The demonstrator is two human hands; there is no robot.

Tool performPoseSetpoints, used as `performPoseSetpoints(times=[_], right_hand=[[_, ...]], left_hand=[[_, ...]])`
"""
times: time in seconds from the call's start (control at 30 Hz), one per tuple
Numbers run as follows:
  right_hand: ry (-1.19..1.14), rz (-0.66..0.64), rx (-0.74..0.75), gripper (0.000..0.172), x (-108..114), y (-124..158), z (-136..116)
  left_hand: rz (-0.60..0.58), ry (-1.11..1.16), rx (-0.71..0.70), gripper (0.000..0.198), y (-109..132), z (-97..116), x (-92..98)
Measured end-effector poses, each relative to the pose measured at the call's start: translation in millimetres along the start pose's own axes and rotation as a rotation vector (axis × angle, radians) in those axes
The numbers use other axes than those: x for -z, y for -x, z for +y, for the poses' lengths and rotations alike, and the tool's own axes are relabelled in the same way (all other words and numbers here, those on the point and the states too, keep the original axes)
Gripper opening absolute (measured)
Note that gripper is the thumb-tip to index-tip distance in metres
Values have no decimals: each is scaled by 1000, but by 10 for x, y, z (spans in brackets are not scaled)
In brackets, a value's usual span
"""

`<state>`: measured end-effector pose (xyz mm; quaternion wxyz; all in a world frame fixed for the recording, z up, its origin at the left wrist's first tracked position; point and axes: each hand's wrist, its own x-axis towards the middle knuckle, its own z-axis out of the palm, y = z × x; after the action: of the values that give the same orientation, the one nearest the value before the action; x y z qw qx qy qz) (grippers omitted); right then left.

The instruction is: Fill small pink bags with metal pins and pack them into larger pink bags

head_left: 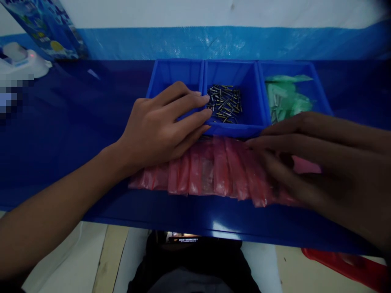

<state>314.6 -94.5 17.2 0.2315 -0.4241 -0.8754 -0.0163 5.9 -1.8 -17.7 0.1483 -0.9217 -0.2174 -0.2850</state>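
A row of small red plastic bags [214, 171] lies overlapping on the blue table, just in front of three blue bins. My left hand [161, 126] rests flat on the left end of the row, fingers stretched out toward the middle bin [244, 130]. My right hand [317, 162] lies over the right end of the row, fingers extended and blurred by motion. The middle bin holds several dark metal screws [224, 103]. The right bin [317, 89] holds green plastic bags [285, 97]. The left bin [171, 73] looks empty where it shows.
The blue table [76, 134] has a glossy front edge near my body. A white device [21, 63] and a blue printed box [49, 26] stand at the back left. A blue tarp covers the wall behind. A red object [351, 266] lies on the floor at lower right.
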Motion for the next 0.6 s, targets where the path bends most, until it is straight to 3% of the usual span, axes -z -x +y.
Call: performPoseSetpoints(times=[0.2,0.37,0.53,0.6], right_hand=[[-237,122,-170,14,22,-99,-14],[-345,302,-361,7,-8,-136,-145],[-253,290,-285,17,-51,-118,-119],[-127,236,-166,19,-42,-101,-55]], left_hand=[[28,-9,-32,27,6,6,-11],[53,-49,-51,25,-9,24,-4],[69,-44,-67,28,-22,34,0],[63,-44,-61,27,-26,32,9]])
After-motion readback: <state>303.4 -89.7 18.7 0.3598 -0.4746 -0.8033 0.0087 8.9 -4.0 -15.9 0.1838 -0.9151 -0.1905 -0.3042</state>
